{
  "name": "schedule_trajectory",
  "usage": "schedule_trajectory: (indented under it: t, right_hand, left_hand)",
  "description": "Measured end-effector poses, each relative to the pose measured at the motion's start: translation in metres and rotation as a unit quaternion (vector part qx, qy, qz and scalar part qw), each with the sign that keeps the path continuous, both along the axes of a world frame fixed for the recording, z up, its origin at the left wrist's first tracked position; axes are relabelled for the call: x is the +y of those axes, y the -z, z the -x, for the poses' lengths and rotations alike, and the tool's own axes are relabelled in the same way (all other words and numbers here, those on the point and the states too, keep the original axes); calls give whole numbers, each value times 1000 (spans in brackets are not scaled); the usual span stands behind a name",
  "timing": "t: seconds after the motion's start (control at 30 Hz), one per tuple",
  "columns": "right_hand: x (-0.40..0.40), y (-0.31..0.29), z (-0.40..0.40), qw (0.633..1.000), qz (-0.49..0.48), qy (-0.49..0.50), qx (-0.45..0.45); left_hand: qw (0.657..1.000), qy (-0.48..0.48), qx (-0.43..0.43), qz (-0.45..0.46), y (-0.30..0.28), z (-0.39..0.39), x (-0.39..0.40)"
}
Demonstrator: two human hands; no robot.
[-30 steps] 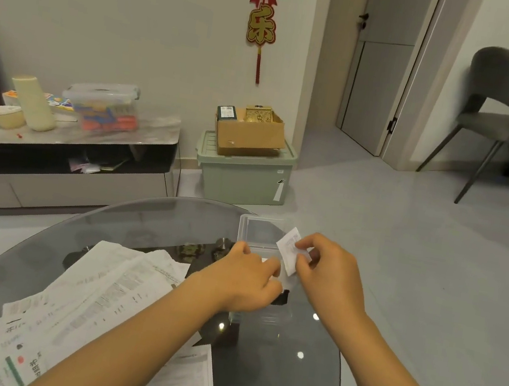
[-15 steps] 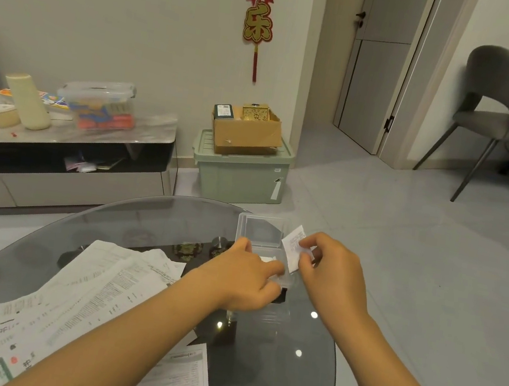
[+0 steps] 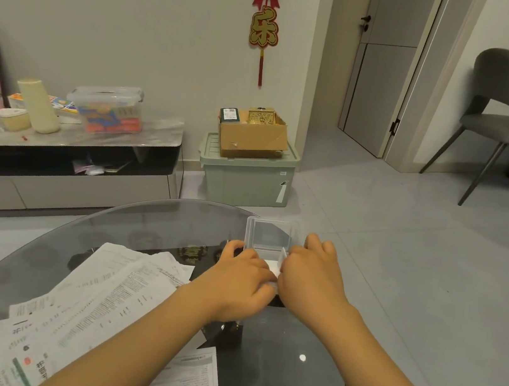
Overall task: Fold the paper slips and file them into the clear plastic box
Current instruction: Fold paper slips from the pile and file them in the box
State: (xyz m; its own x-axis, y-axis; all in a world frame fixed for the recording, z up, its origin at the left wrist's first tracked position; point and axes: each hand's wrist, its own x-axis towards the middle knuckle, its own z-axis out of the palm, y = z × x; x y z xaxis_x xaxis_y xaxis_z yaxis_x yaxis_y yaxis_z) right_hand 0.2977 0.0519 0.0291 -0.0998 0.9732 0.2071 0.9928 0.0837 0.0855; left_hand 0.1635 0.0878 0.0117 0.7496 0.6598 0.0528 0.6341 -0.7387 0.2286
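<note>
Both hands [image 3: 273, 278] meet over the clear box's [image 3: 271, 228] near rim.

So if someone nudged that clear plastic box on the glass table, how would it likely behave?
The clear plastic box looks thin-walled and nearly empty, so probably light. On the smooth glass table it would likely slide rather than tip, being low and wide. That may be why the left hand rests against it while the right hand tucks in the paper slip.
</note>
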Motion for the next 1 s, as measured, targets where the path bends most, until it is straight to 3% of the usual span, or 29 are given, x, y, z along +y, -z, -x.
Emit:
schedule_trajectory:
  t: [0.23, 0.37, 0.73, 1.0]
  right_hand:
    - [1, -9, -3, 1000, -4, 18, 21]
    - [0, -6, -7, 999, -12, 14, 49]
    - [-5, 2, -23, 986, -20, 28, 162]
    - [-12, -2, -26, 985, -5, -25, 171]
  left_hand:
    - [999, -6, -24, 21, 5, 1, 3]
    - [996, -74, -28, 47, -8, -6, 15]
    - [955, -98, 265, 92, -25, -64, 54]
    - [933, -103, 308, 152, -26, -75, 66]
